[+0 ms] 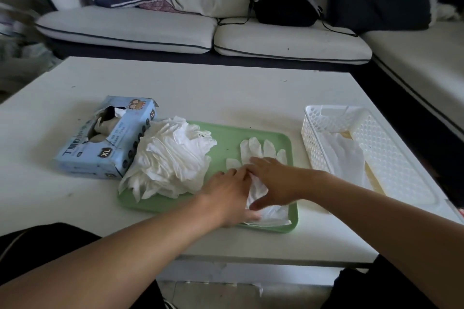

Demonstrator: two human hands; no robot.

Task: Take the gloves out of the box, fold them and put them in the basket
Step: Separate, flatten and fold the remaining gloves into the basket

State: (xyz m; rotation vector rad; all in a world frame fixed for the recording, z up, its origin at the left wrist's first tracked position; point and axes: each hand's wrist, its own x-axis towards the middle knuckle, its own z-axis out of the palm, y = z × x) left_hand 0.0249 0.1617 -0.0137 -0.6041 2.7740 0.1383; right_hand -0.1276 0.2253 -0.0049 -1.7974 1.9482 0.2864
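thin white glove (261,155) laid flat on the green tray (226,138), fingers pointing far, cuff near. both hands on it: left hand (226,193) and right hand (271,180) flat, pressing down, not pinching anything. looks floppy, light, a bit clingy, so best grabbed at the cuff edge and folded over. big loose pile (168,158) left on the tray beside the box (105,138). folded ones already in the basket (371,138) on the right.
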